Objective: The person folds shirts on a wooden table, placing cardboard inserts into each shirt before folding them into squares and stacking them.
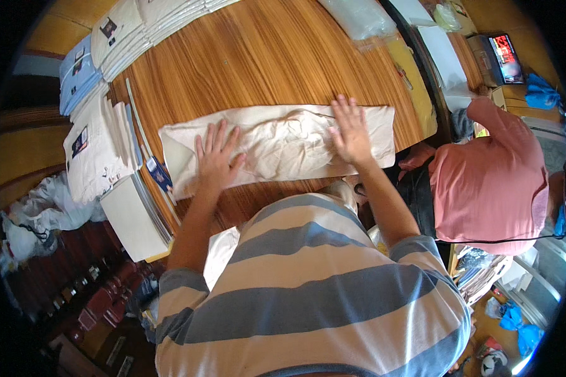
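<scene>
- Left hand (216,159), right hand (352,133): spread wide, flat on cloth (283,143).
- Table (251,56) leaves room beyond cloth's far edge.
- Forearms (391,204) hide parts of near edge.

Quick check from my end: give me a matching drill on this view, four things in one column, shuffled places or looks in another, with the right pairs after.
Things:
1. left hand
2. right hand
3. cloth
4. table

Places or looks:
A. brown, with wood grain
B. palm down over the cloth's right half
C. pale, wrinkled in the middle
D. palm down over the cloth's left half

Pairs: 1-D, 2-B, 3-C, 4-A
</scene>
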Available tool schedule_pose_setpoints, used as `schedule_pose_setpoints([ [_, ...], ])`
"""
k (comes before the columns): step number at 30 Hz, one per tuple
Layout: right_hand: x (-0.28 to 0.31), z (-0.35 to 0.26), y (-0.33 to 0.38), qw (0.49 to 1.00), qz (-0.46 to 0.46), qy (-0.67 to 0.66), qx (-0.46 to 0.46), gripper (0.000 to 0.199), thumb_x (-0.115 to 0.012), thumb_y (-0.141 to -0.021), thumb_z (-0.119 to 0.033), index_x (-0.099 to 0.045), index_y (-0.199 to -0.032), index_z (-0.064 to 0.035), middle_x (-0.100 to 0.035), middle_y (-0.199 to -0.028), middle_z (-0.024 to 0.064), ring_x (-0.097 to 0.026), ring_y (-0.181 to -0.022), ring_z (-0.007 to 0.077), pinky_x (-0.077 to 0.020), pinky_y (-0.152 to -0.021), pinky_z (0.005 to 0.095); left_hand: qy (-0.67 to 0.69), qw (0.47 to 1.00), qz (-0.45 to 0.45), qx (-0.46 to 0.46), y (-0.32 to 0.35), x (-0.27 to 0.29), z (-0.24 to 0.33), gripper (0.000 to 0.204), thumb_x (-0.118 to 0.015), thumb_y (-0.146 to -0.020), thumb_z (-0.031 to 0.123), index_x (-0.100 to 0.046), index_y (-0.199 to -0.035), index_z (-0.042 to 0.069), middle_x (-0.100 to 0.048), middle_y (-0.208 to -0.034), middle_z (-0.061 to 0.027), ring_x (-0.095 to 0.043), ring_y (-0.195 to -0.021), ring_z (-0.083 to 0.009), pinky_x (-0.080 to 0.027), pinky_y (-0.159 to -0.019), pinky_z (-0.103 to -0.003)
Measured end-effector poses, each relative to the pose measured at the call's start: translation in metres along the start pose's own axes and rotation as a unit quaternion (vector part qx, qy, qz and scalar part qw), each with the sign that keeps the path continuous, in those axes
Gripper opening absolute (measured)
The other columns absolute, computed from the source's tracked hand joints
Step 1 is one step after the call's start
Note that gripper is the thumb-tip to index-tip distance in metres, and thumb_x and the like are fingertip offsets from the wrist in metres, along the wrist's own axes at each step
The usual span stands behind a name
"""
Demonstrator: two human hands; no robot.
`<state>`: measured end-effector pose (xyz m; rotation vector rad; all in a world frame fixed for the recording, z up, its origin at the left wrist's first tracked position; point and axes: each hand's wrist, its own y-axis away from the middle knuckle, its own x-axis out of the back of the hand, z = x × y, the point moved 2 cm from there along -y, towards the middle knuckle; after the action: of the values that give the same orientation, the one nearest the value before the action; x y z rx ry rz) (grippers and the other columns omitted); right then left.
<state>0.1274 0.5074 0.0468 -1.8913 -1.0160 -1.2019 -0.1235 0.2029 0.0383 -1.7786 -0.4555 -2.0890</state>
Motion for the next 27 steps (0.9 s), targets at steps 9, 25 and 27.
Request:
schedule_pose_setpoints([
  [9, 0.036, 0.092, 0.042, 0.990, -0.038, 0.098, -0.098, 0.075, -0.053, -0.106, -0.050, -0.035, -0.166, -0.0091, -0.029, -0.174, 0.0169, -0.023, -0.161, 0.0423, -0.0153, -0.129, 0.0613, -0.087, 0.982, -0.056, -0.160, -0.160, 0.018, -0.075, 0.073, -0.059, -0.103, 0.049, -0.031, -0.169, 0.035, -0.017, -0.180, 0.0000, -0.014, -0.165, -0.0315, -0.007, -0.133, -0.059],
  [25, 0.072, 0.076, 0.041, 0.996, -0.055, -0.017, 0.064, 0.064, -0.079, -0.088, -0.027, -0.061, -0.147, -0.0098, -0.037, -0.171, 0.0156, -0.032, -0.157, 0.0456, -0.0257, -0.127, 0.0622, -0.033, 0.957, 0.039, -0.286, -0.050, -0.053, 0.269, 0.081, -0.056, -0.098, 0.047, -0.038, -0.163, 0.002, -0.033, -0.173, -0.0175, -0.024, -0.162, -0.0368, -0.008, -0.132, -0.060],
  [27, 0.086, 0.075, 0.036, 0.982, -0.143, -0.039, 0.121, 0.084, -0.085, -0.077, -0.026, -0.055, -0.154, -0.0114, -0.036, -0.172, 0.0090, -0.029, -0.160, 0.0391, -0.0223, -0.129, 0.0602, -0.055, 0.958, 0.069, -0.272, -0.043, -0.066, 0.278, 0.073, -0.047, -0.101, 0.042, -0.039, -0.164, 0.004, -0.034, -0.173, -0.0150, -0.026, -0.162, -0.0339, -0.007, -0.131, -0.061],
])
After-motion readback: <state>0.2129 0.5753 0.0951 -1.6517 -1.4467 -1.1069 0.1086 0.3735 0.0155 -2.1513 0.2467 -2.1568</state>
